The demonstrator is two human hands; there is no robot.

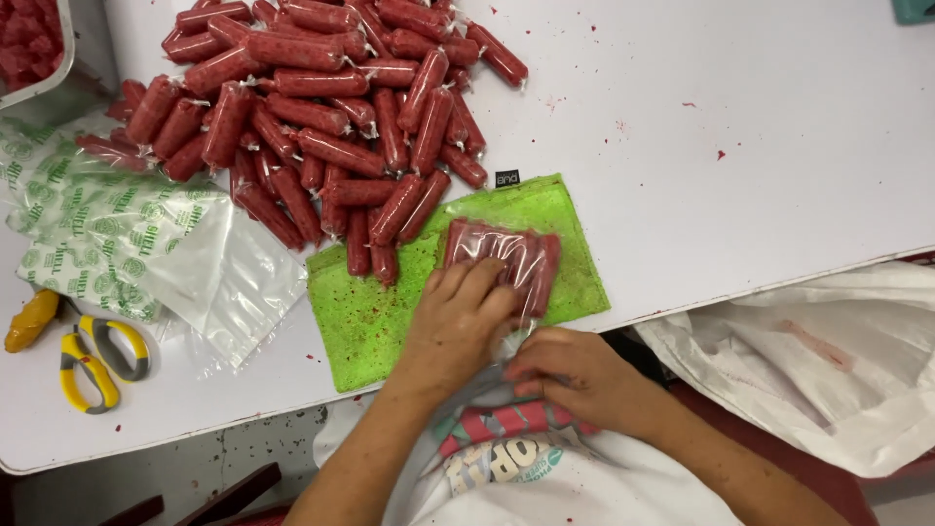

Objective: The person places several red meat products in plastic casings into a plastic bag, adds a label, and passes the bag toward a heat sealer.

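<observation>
A clear plastic bag [506,258] filled with several red sausage-shaped sticks lies on a green cloth [360,317] at the table's near edge. My left hand [458,326] presses flat on the near end of the bag, fingers spread over it. Just below, my right hand [565,370] pinches the open end of the bag at the table edge. A large heap of loose red sticks [321,107] in clear wrappers lies behind the cloth, some resting on its far edge.
Empty printed plastic bags [117,229] lie in a pile at the left. Yellow-handled scissors [93,360] rest near the left front edge. A tray of red pieces [34,44] sits at the top left. A white plastic sack [828,360] hangs at the right.
</observation>
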